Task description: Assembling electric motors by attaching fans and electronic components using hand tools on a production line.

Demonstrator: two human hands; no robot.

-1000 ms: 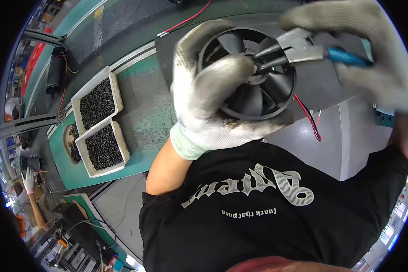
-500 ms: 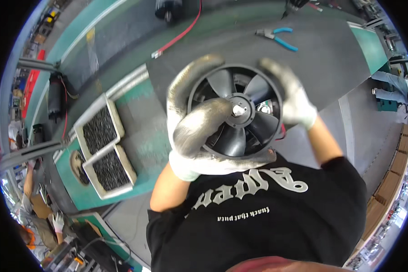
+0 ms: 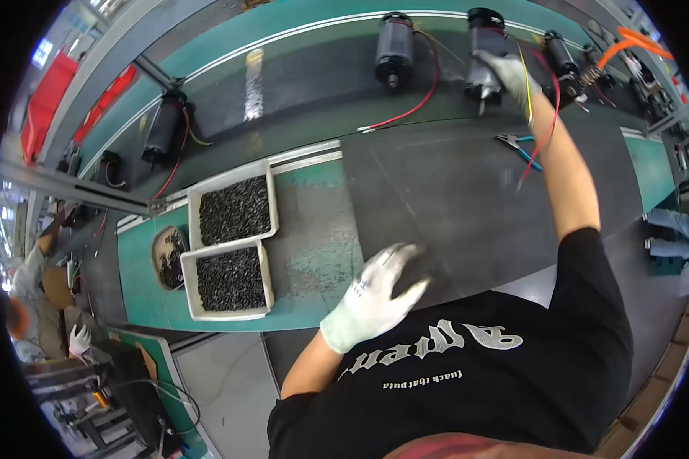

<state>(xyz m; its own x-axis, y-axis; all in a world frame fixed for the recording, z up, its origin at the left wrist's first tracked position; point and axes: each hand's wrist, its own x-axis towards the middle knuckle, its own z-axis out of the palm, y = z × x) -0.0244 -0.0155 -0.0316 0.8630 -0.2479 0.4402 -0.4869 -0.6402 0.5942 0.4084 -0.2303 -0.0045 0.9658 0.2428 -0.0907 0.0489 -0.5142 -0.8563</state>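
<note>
My right hand, in a white glove, reaches to the far side and grips a black cylindrical motor around its body. The motor's silver shaft points toward me, and a red wire and a yellow wire hang near my wrist. Close to my body, my left hand hovers over the bench's near edge. Its gloved fingers are spread, slightly blurred at the tips, and hold nothing. Blue-handled pliers lie on the dark mat below my right forearm. No fan shows in this view.
Two white trays of small black parts stand left of my left hand, beside a round bowl. More motors with red wires rest along the far strip. An orange hose hangs at far right; a metal post crosses the left.
The black fan both hands held is gone from view. My right hand has moved far forward onto a motor; my left hand has opened and lowered. The view has shifted.
</note>
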